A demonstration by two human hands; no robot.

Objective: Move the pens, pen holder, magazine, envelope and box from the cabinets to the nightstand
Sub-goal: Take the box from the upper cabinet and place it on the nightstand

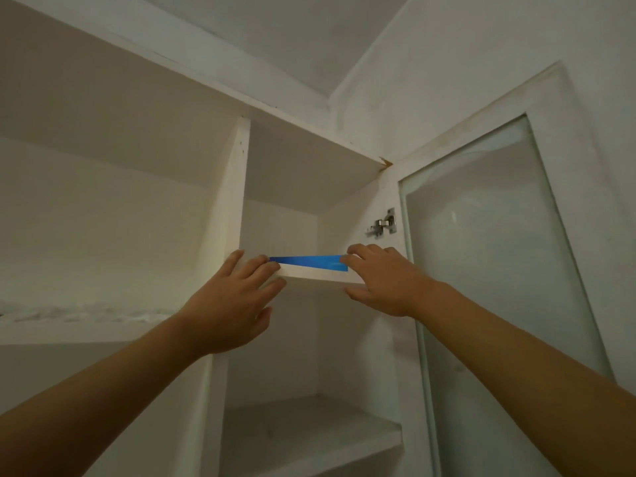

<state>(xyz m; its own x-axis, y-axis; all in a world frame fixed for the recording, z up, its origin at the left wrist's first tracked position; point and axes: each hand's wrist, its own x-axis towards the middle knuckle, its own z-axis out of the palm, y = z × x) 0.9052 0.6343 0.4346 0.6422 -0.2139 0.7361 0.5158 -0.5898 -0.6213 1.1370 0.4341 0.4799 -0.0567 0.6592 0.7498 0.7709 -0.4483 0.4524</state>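
Observation:
A flat blue item (306,262), thin and seen edge-on from below, lies on the upper shelf (320,275) of the open white cabinet. What it is, magazine, envelope or box, cannot be told from this angle. My left hand (230,304) reaches up with its fingertips on the item's left end and the shelf's front edge. My right hand (382,280) has its fingertips over the item's right end, with the thumb under the shelf edge. The item rests on the shelf between both hands.
The glass cabinet door (488,253) stands open at the right, hung on a metal hinge (382,223). A lower shelf (309,432) lies below. A vertical divider (230,201) separates a wider compartment at the left, with its own shelf (69,325).

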